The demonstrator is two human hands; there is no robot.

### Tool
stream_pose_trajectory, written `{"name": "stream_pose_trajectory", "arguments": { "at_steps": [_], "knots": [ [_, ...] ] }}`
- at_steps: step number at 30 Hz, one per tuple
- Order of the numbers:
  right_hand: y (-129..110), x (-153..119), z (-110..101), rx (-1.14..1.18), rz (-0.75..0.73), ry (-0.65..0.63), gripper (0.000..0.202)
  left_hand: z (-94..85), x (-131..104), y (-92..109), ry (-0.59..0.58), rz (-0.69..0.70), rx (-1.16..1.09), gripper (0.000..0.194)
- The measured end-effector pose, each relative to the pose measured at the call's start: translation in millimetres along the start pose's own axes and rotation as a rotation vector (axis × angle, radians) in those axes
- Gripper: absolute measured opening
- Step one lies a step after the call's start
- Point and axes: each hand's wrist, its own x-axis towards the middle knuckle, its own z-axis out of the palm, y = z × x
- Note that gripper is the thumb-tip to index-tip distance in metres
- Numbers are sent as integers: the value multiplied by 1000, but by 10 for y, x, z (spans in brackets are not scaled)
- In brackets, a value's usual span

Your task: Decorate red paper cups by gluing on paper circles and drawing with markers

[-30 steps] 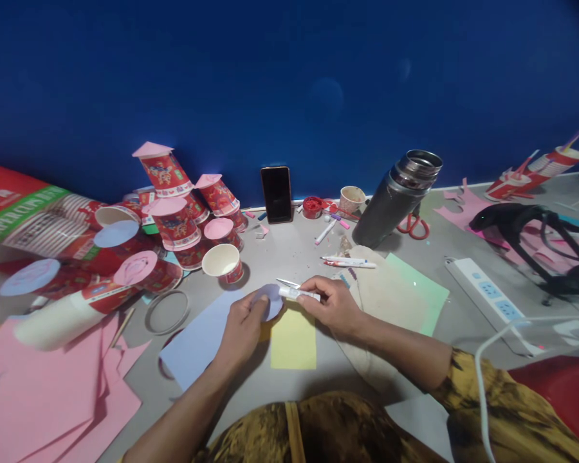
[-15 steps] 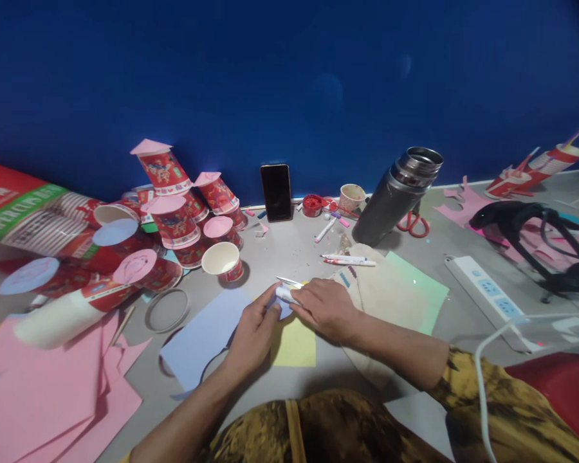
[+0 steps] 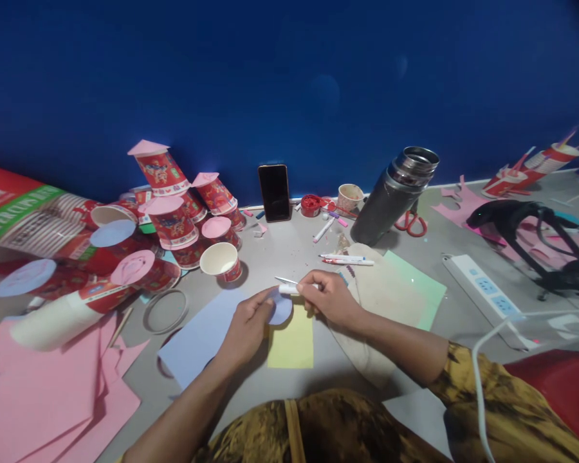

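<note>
A round piece of blue paper [image 3: 282, 312] is pinched between the thumb and fingers of my left hand [image 3: 249, 321]. My right hand [image 3: 329, 294] grips a short white tube [image 3: 288, 289], held sideways over the top of the circle. Whether it is a marker or a glue stick cannot be told. Just behind it a thin silver pointed blade [image 3: 285, 280] shows, the rest of it hidden by my hand. Yellow paper [image 3: 292, 344] lies under the circle on the table, and a blue sheet [image 3: 200, 334] lies beneath my left forearm.
Red paper cups [image 3: 174, 222] with paper tops are stacked at left, near pink sheets [image 3: 33, 392] and a tape ring [image 3: 165, 311]. A phone [image 3: 275, 193] leans on the wall. Markers [image 3: 347, 260], a dark flask [image 3: 390, 199], red-handled scissors [image 3: 412, 225] and a power strip [image 3: 487, 296] stand or lie rightward.
My right hand has lifted and drawn slightly right, taking the white tube from between both hands. My left hand has let go of the tube and keeps the blue circle, which shows more fully.
</note>
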Motion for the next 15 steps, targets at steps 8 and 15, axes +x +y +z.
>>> {"name": "stream_pose_trajectory", "arguments": {
  "at_steps": [8,15],
  "knots": [
    [37,-48,-8,-285,-279,54,18,20,3,5,-125,-228,-308,44],
    [186,-42,43,-643,-610,60,25,35,-44,-1,-100,-129,-189,52]
  ]
}}
